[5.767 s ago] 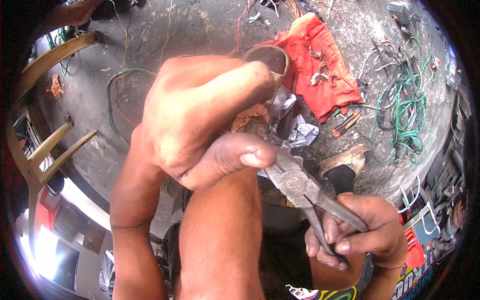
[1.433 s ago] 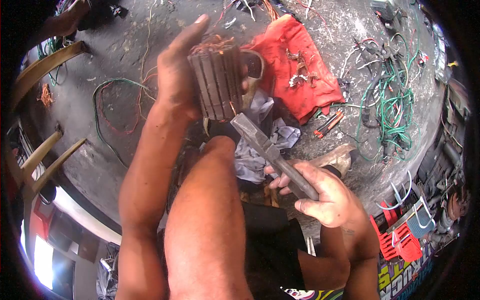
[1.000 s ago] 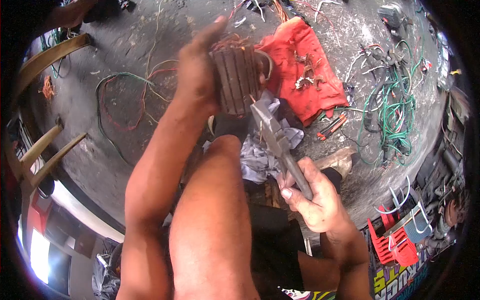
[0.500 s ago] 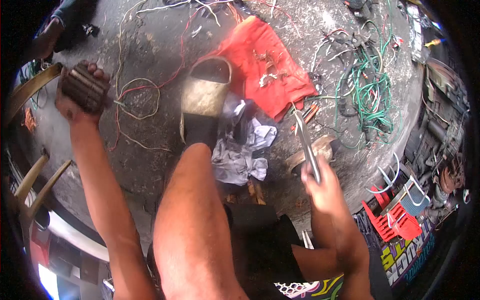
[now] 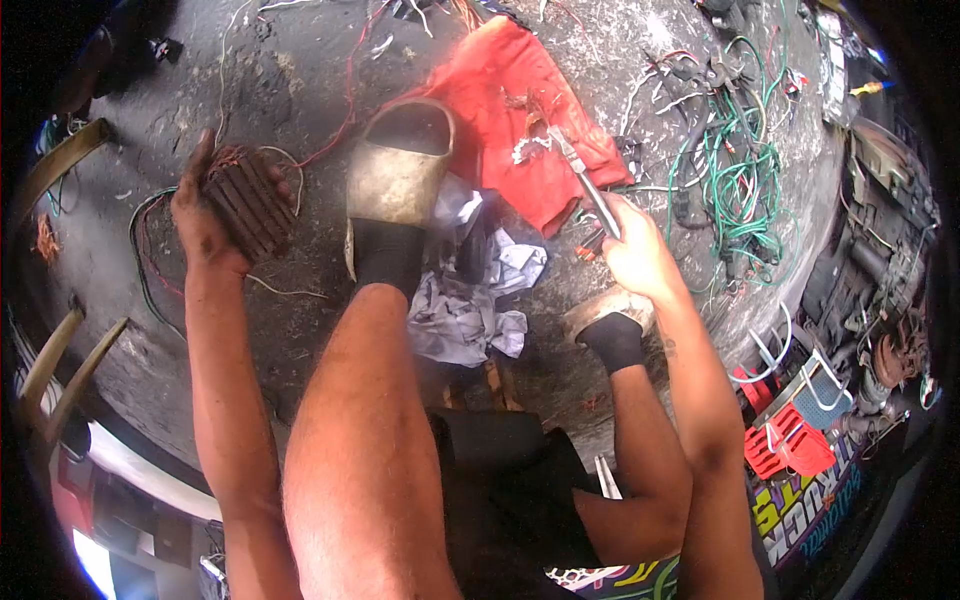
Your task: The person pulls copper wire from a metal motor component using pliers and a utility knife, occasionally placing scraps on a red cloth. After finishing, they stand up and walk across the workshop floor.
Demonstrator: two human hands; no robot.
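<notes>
My left hand [image 5: 203,215] is wrapped round a dark brown ribbed block [image 5: 250,205], its thumb along one side and its fingertips showing at the other. In my right hand [image 5: 635,245] is a slim silver metal hand tool [image 5: 590,190] with a narrow tip, pointing up and left. That tip is over the red cloth [image 5: 500,80], right at a small heap of copper-coloured and whitish scraps [image 5: 530,135]. Small orange-handled items [image 5: 592,245] lie by the cloth's lower edge, close to my right hand.
My slippered feet rest on the grey floor, one slipper [image 5: 400,185] beside the cloth. Crumpled grey-white fabric [image 5: 470,310] lies between my feet. Green wires [image 5: 740,200] are tangled at right, near red and blue plastic baskets [image 5: 800,440]. Thin wires run along the floor at left.
My left hand has moved right with the ribbed block and turned it. My right hand has moved up with the metal tool, bringing its tip over the red cloth to the scraps.
</notes>
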